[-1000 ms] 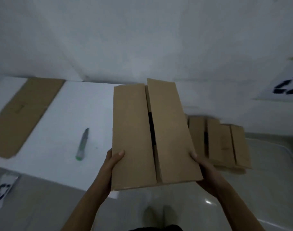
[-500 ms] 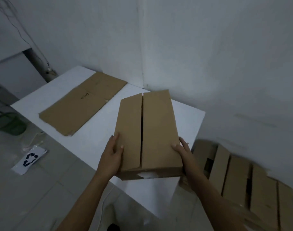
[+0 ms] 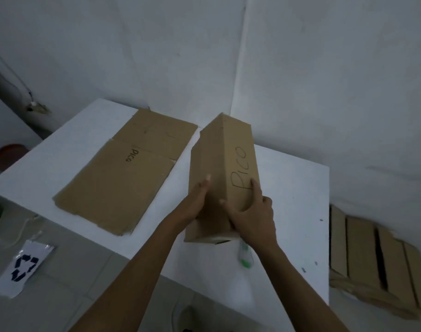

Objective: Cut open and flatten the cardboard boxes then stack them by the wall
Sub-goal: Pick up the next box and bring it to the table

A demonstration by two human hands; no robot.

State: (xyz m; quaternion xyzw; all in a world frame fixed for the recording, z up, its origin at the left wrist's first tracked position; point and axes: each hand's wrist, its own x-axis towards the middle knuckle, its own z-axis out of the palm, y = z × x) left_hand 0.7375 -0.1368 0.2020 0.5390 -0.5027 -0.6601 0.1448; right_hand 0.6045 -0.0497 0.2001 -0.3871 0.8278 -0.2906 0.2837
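Cardboard box (image 3: 225,173), seam-side up half a second ago, now rolled "Pico" face uppermost above the table's (image 3: 295,200) near edge, left grip (image 3: 195,203) and right grip (image 3: 252,214) clamped on it; still uncut.

Dim white corner (image 3: 238,75), white bench (image 3: 298,202)

Two plain white walls (image 3: 84,56) meet in a corner behind a white bench, its top flecked with small dark marks. The floor (image 3: 84,279) is pale grey tile — on it at the left lies a white sheet (image 3: 22,269) printed with a dark recycling sign. A thin cable (image 3: 11,73) hangs down the left wall. The light is flat and dull.
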